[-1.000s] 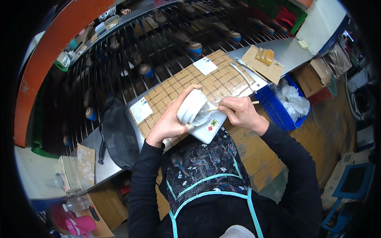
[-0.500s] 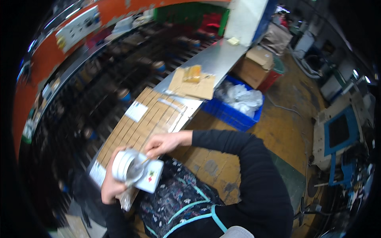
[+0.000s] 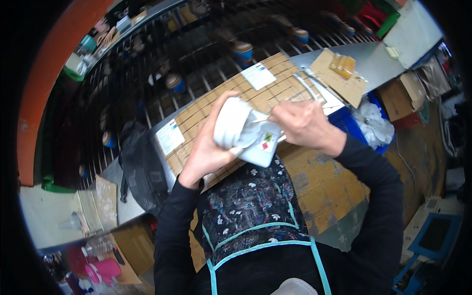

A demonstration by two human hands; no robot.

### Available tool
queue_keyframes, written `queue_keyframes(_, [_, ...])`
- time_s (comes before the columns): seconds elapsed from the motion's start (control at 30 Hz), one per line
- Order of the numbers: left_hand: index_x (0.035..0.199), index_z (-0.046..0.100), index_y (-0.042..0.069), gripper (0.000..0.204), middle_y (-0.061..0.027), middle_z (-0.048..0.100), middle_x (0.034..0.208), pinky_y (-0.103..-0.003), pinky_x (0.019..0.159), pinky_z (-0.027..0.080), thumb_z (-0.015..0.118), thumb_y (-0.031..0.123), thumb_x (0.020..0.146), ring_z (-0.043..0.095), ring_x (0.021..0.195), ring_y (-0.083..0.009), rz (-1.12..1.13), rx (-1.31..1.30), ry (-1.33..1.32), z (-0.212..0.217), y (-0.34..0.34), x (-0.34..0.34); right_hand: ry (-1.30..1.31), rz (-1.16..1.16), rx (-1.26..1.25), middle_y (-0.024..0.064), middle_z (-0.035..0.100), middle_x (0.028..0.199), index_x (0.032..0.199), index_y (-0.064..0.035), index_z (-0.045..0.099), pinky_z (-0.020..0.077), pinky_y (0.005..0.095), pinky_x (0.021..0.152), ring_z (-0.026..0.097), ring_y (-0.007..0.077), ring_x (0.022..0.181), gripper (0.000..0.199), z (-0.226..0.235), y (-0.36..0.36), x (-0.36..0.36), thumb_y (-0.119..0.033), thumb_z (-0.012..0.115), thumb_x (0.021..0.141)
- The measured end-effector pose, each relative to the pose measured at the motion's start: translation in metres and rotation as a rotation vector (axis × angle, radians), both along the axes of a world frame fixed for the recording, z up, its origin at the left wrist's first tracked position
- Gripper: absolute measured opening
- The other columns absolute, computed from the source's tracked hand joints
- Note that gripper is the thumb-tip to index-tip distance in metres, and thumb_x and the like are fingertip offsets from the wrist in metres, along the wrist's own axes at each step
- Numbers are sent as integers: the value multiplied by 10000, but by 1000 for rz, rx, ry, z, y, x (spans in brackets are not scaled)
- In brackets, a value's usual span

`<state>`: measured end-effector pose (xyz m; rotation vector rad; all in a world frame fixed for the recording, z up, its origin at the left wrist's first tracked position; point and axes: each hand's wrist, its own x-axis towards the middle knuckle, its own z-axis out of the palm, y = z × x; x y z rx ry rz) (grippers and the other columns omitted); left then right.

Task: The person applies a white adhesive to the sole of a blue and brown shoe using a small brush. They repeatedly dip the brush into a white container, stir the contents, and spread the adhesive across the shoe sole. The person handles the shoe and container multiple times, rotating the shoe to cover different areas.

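Note:
My left hand (image 3: pixel 206 150) wraps round a white round tub (image 3: pixel 230 123), held tilted above the workbench in front of my apron. Its mouth faces right, with greyish or clear material at the opening. Against the tub's mouth is a white squarish container (image 3: pixel 258 156) with a small coloured label; how the two join is hard to see. My right hand (image 3: pixel 305 123) is closed on a thin pale stick (image 3: pixel 264 118) whose far end reaches the tub's mouth. Beneath both hands lies a brown board marked with dark lines (image 3: pixel 216 117).
Beyond the board runs a dark rack of bars with blue-banded rollers (image 3: pixel 243 50). At right are cardboard with amber pieces (image 3: pixel 342 66), a blue crate (image 3: pixel 382 147) of clear plastic and a cardboard box (image 3: pixel 396 98). A black mesh bag (image 3: pixel 141 167) sits left.
My view has swung round, bringing the bag and left end of the bench into sight. Both hands still hold the tub and the stick close together.

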<state>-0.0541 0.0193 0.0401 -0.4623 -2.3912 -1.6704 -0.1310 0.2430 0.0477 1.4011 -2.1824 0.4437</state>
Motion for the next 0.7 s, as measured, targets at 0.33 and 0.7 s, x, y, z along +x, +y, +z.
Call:
queue_keyframes(0.33, [1427, 352, 77, 928, -98, 489, 1362, -364, 1087, 339, 775, 52, 601, 462, 1285, -221, -76, 7, -140, 7, -5, -6, -957, 404, 272, 79, 608, 638, 783, -7, 637, 438, 373, 603, 567, 200, 597, 370, 21, -8, -65, -300, 522, 979])
queue_keyframes(0.7, [1443, 329, 93, 961, -86, 491, 1356, -348, 1080, 343, 799, 85, 604, 464, 1273, -203, -61, 22, -93, 7, -8, -6, -1152, 435, 151, -6, 589, 705, 793, -38, 613, 408, 258, 597, 504, 104, 624, 250, 12, -4, -61, -250, 626, 924])
